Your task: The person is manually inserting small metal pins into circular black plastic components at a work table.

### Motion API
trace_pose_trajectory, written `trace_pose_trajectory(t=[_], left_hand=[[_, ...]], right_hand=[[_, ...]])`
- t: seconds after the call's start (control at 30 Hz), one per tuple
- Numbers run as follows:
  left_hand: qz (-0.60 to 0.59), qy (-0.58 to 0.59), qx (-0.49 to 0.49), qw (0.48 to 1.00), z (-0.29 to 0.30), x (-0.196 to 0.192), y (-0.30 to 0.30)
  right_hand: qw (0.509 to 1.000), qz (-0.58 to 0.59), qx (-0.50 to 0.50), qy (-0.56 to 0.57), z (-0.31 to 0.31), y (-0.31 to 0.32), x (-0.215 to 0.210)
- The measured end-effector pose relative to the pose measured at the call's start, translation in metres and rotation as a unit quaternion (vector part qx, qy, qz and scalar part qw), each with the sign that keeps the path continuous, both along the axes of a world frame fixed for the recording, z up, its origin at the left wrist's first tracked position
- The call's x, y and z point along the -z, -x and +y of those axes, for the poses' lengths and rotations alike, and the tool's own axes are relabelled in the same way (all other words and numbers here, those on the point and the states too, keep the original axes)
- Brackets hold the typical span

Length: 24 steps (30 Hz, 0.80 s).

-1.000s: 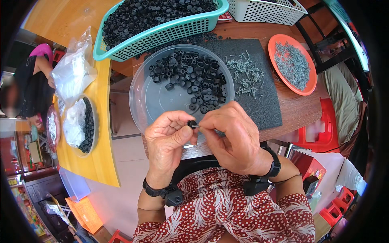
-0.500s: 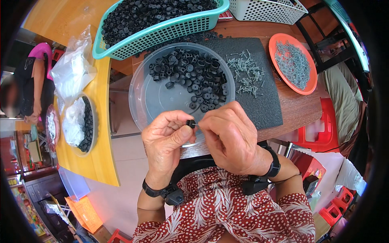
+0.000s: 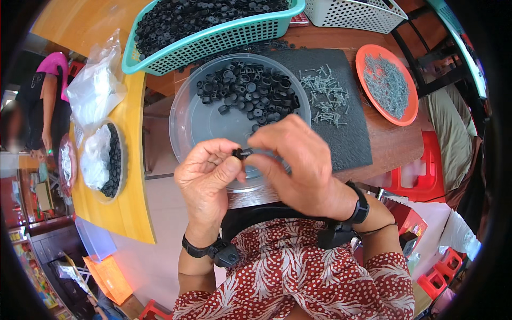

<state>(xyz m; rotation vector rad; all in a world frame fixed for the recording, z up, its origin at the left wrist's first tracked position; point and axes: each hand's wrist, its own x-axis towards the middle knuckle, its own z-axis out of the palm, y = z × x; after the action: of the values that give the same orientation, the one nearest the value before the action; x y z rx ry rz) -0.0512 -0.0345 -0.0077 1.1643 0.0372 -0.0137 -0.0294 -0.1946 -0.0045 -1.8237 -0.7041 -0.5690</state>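
Over the near rim of a clear round tub (image 3: 186, 122), my left hand (image 3: 205, 173) pinches a small black plastic part (image 3: 241, 153) between thumb and fingertips. My right hand (image 3: 301, 165) meets it from the right, thumb and forefinger closed around the part's other end. Whether a screw sits in it is hidden by the fingers. Many loose black plastic caps (image 3: 250, 88) lie in the far and right side of the tub. To its right, a heap of small silver screws (image 3: 325, 93) rests on a dark foam mat (image 3: 352, 141).
A teal basket (image 3: 213, 45) full of black parts stands behind the tub, a white basket (image 3: 354, 16) beside it. An orange plate (image 3: 410, 109) holds more screws. On the yellow table (image 3: 133, 208) sit a tub (image 3: 125, 160) and plastic bags (image 3: 96, 90). A person (image 3: 48, 106) is at far left.
Both hands have shifted slightly left. My right thumb and forefinger now close on the black part's right end, where a screw's shank showed before.
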Motion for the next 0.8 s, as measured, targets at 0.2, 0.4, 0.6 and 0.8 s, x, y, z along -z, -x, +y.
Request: trace_pose_trajectory(t=[0.2, 0.4, 0.6, 0.8], left_hand=[[-0.025, -0.029, -0.052, 0.998, 0.021, 0.005, -0.001], [-0.021, -0.045, -0.059, 0.997, 0.020, 0.003, 0.004], [-0.016, -0.035, -0.060, 0.997, 0.017, 0.000, 0.007], [-0.017, -0.004, -0.043, 0.999, 0.012, 0.001, 0.007]], right_hand=[[0.989, -0.039, 0.022, 0.144, -0.012, -0.018, 0.013], [0.938, -0.050, -0.065, 0.336, 0.004, -0.017, 0.018], [0.922, -0.080, -0.070, 0.372, 0.011, -0.021, 0.021], [0.983, 0.169, -0.066, 0.028, 0.000, -0.008, 0.006]])
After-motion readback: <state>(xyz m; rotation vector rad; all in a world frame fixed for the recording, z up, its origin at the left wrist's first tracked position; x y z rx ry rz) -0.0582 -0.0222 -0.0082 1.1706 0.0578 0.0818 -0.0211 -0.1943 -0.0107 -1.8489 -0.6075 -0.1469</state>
